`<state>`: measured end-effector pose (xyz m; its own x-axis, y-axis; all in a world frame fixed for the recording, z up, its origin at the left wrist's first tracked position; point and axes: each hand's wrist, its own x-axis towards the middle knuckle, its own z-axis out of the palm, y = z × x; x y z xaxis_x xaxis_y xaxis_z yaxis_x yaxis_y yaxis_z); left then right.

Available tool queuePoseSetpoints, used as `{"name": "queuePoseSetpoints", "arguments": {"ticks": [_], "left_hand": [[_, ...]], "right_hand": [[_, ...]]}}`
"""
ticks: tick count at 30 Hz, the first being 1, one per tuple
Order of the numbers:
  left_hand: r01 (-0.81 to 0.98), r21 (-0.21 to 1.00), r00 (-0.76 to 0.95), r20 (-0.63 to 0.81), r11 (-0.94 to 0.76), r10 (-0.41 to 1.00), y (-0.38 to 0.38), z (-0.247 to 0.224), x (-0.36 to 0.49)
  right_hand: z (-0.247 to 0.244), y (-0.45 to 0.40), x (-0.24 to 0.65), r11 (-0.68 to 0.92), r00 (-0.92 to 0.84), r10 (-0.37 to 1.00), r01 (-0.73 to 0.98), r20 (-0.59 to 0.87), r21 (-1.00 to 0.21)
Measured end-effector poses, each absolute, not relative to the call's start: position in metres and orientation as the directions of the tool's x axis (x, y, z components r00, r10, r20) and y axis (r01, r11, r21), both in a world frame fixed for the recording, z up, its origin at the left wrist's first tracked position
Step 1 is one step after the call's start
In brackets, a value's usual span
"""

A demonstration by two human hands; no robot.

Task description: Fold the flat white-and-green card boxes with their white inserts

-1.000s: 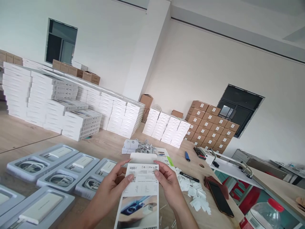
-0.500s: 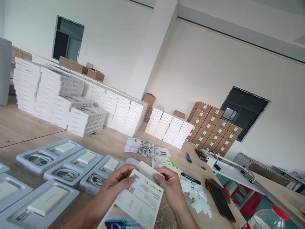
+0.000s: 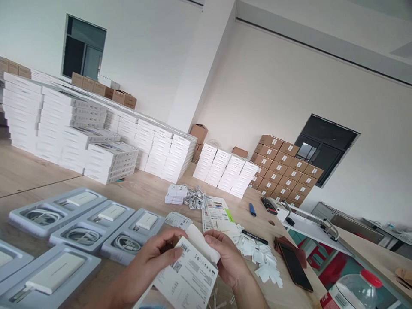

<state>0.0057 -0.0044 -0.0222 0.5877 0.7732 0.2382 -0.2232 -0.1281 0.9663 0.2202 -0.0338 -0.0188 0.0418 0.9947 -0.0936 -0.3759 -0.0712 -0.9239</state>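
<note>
Between my two hands is a white printed carton (image 3: 187, 279) with a barcode, small print and a white end flap (image 3: 198, 240). My left hand (image 3: 151, 259) grips its left edge near the barcode, thumb on the printed face. The fingers of my right hand (image 3: 227, 257) are closed on the flap at the carton's right corner. To the left lie grey trays (image 3: 106, 240), each with a white charger (image 3: 111, 213) and most showing a coiled white cable (image 3: 82, 235). Printed sheets (image 3: 177, 219) lie just beyond my left hand.
White boxes (image 3: 111, 159) stand in long stacks at the back left. Farther back are brown cartons (image 3: 273, 165). Around the right side are white paper scraps (image 3: 268, 270), a black marker (image 3: 255, 237), a phone (image 3: 294, 264), a blue cutter (image 3: 252, 209) and a red-capped bottle (image 3: 357, 287).
The right fingers have shifted along the flap, which now stands up more. The carton has tilted and sunk a little in the view. The background has slid slightly left.
</note>
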Motion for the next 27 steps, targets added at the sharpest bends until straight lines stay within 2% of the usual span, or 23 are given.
{"name": "queuePoseSetpoints", "arguments": {"ticks": [3, 7, 11, 18, 27], "left_hand": [[-0.223, 0.968, 0.595, 0.230, -0.117, 0.770, -0.005, -0.024, 0.006], [-0.255, 0.966, 0.615, 0.191, -0.037, 0.765, -0.005, -0.027, 0.008], [-0.230, 0.972, 0.601, 0.175, -0.042, 0.780, -0.005, -0.028, 0.008], [-0.178, 0.980, 0.581, 0.178, -0.089, 0.794, -0.003, -0.030, 0.006], [-0.194, 0.978, 0.607, 0.181, -0.077, 0.774, 0.000, -0.026, 0.005]], "right_hand": [[-0.022, -0.035, 0.220, -0.070, 0.043, 0.995, -0.323, -0.089, -0.944], [-0.017, -0.038, 0.221, 0.029, 0.096, 0.995, -0.139, 0.016, -0.990], [-0.007, -0.042, 0.218, 0.102, 0.126, 0.987, 0.004, 0.101, -0.995], [-0.008, -0.042, 0.218, 0.126, 0.098, 0.986, 0.082, 0.134, -0.989], [-0.003, -0.048, 0.213, 0.133, 0.053, 0.989, 0.052, 0.136, -0.990]]}}
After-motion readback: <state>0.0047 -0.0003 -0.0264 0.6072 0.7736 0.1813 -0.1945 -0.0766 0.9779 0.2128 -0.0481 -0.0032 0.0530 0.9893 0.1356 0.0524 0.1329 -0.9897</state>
